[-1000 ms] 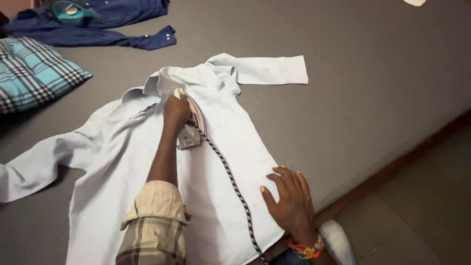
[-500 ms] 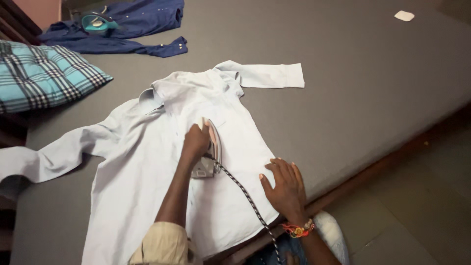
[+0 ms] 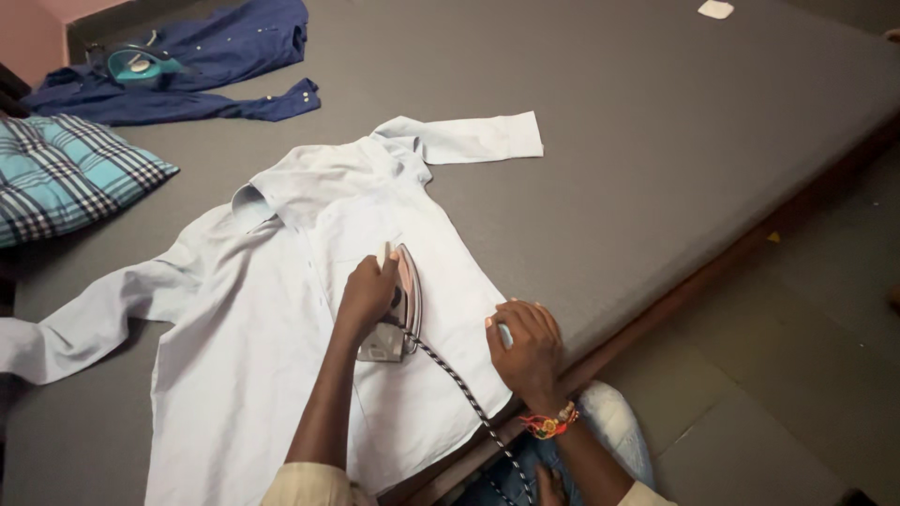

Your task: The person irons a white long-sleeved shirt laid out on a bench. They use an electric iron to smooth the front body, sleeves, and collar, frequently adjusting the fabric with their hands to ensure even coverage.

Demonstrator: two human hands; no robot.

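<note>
Head view: a pale blue shirt (image 3: 281, 309) lies spread flat on a grey mattress (image 3: 637, 150), its hem near the mattress's near edge, collar pointing toward the far side; one sleeve stretches toward the left edge, the other lies folded out toward the middle of the mattress; the left hand (image 3: 367, 292) is wrapped around the handle of an iron (image 3: 401, 305), which rests on the front of the shirt, roughly mid-body, nose pointing away from the person; a black-and-white braided cord (image 3: 461, 394) runs from the iron's back end down over the hem and off the near edge; the right hand (image 3: 525, 345) presses on the shirt's side edge just beside the iron, fingers curled and pinching the cloth there, a coloured thread band at the wrist; near the far left corner lies a dark blue shirt (image 3: 206, 66) with a teal object (image 3: 141, 64) on it; a blue checked pillow (image 3: 66, 183) sits at the left edge; a small white scrap (image 3: 715, 9) lies toward the far right corner.
</note>
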